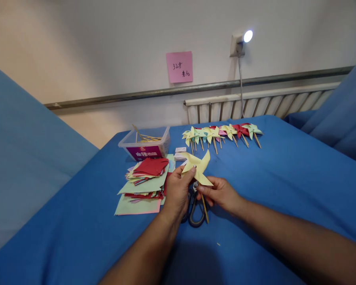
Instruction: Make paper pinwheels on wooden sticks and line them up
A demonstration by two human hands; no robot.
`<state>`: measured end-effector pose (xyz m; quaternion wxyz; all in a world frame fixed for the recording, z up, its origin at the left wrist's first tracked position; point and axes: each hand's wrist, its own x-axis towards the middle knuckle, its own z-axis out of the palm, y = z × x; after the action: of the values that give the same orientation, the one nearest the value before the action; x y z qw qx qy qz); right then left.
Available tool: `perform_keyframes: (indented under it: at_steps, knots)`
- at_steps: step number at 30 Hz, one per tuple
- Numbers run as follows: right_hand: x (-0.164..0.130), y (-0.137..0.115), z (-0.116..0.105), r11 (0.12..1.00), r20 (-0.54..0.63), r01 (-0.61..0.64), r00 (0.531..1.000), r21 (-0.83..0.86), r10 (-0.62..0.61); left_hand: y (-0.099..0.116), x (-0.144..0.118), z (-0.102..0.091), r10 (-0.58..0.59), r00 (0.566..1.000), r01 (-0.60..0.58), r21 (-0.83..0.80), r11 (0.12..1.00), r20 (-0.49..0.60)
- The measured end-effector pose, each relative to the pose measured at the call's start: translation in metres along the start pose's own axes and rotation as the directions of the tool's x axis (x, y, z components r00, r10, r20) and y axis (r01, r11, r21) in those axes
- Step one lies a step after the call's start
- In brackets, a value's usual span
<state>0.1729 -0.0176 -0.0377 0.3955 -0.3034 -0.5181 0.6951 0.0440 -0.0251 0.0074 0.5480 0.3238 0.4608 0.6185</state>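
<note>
A pale yellow paper pinwheel (201, 166) on a thin wooden stick (205, 208) is held up between my hands. My left hand (179, 186) is closed on the pinwheel, its thumb pressed at the pin in the centre. Beneath the paper blades, my right hand (221, 194) grips near the top of the stick; some of its fingers are hidden. Below both hands, dark-handled scissors (197, 222) lie on the blue cloth, partly covered by the left hand and the stick.
Finished pinwheels (213, 133) lie in a row at the back. A clear plastic box (163, 146) holds wooden sticks. Before it are stacked coloured paper squares (151, 167) and a small white box (180, 154). Blue curtains (23, 150) hang at both sides; a radiator (261, 103) stands behind.
</note>
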Motion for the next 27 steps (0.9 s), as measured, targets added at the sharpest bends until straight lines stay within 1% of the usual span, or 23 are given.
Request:
perform_keyframes:
  at_steps: [5, 14, 18, 20, 22, 24, 27]
  knots:
    - [-0.002, -0.003, 0.0, 1.0, 0.028, -0.01, 1.0, -0.011, 0.011, 0.003, -0.002, 0.002, -0.041, 0.999, 0.042, -0.058, 0.997, 0.032]
    - [-0.001, 0.003, -0.002, 0.999, 0.084, -0.03, 0.996, 0.016, 0.029, 0.002, -0.002, 0.001, -0.044, 0.998, 0.046, -0.075, 0.996, 0.035]
    - [0.001, 0.003, -0.008, 0.998, 0.111, -0.023, 0.994, 0.053, 0.017, 0.003, -0.001, 0.0, -0.037, 0.999, 0.038, -0.062, 0.997, 0.023]
    - [0.003, 0.001, -0.014, 0.996, 0.053, 0.003, 0.999, 0.092, -0.007, 0.003, 0.001, -0.001, -0.042, 0.999, 0.042, -0.067, 0.997, 0.003]
    - [0.006, -0.003, -0.019, 0.987, -0.045, 0.058, 0.998, 0.151, -0.052, 0.002, 0.003, -0.003, -0.065, 0.998, 0.065, -0.074, 0.995, 0.006]
    - [0.008, -0.007, -0.023, 0.974, -0.101, 0.112, 0.99, 0.197, -0.094, -0.001, 0.004, -0.005, -0.108, 0.993, 0.111, -0.069, 0.991, 0.048]
    - [0.009, -0.01, -0.025, 0.964, -0.115, 0.144, 0.986, 0.224, -0.121, -0.007, 0.003, -0.005, -0.182, 0.974, 0.19, -0.054, 0.98, 0.135]
